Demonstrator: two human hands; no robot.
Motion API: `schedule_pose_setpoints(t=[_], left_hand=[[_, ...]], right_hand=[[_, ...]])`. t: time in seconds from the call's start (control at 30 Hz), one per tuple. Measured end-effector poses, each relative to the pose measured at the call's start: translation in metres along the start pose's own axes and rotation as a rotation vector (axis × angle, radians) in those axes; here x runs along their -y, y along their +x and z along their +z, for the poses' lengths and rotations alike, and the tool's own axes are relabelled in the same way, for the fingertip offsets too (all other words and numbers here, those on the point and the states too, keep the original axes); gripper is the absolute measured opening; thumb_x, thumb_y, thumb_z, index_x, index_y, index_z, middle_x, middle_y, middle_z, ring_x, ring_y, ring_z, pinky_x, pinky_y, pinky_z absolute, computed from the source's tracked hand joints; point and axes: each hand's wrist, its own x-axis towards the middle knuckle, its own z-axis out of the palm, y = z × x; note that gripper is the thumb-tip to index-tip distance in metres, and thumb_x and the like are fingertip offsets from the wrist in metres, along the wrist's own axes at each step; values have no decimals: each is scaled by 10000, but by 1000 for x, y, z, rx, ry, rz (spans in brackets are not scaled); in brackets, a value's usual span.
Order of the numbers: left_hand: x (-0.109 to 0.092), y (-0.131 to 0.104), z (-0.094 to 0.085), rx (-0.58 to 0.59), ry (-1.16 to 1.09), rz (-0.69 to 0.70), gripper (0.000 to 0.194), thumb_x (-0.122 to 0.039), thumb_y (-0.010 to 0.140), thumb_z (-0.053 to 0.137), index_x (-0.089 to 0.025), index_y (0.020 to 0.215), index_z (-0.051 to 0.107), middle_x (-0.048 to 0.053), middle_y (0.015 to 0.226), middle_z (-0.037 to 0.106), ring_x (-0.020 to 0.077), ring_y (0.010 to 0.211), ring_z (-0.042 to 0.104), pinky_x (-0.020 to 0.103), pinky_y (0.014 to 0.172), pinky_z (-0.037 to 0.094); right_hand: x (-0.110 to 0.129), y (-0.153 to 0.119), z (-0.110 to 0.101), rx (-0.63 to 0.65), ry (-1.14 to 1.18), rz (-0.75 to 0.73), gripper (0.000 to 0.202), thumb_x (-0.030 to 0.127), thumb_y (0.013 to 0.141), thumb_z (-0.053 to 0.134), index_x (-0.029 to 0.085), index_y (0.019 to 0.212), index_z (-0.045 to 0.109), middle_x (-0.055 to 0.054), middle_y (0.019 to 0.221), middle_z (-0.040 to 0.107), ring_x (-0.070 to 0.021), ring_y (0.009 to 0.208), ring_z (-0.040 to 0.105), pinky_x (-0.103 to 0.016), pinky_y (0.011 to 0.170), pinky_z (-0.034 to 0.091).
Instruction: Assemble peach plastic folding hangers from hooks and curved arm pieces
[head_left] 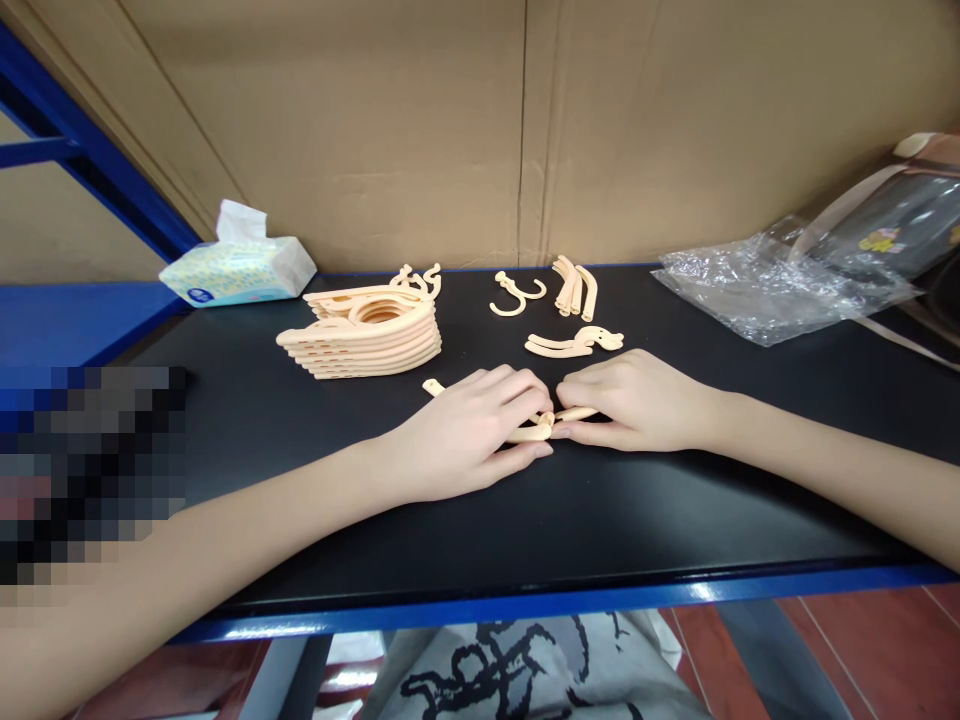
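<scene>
A tissue pokes up from its pack point(238, 272); the plastic bag's point(776, 285) contents are unclear. Palm down, fingers curled, the left hand point(480, 430) grips a hanger part point(529, 433) over the table point(645, 520), nearer than the hanger stack point(367, 340). Opposite, the right hand point(637, 405) pinches a strip point(577, 412), thumb below.

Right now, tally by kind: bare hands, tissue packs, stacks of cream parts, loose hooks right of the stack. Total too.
Hands: 2 (left hand, right hand)
Tissue pack: 1
Stack of cream parts: 1
Loose hooks: 2
Total: 6
</scene>
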Motion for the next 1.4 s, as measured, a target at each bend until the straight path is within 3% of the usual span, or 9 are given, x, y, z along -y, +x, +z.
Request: schedule_pose_setpoints(t=[1.4], left_hand=[[-1,-1,0,6,-2,-17,177,-307,934,442,-162,1004,516,61,1092,531,194,945,474,318,826,371]], right_hand=[[0,1,1,5,-2,4,428,499,928,336,174,728,530,9,636,553,-94,547,468,-228,494,212]])
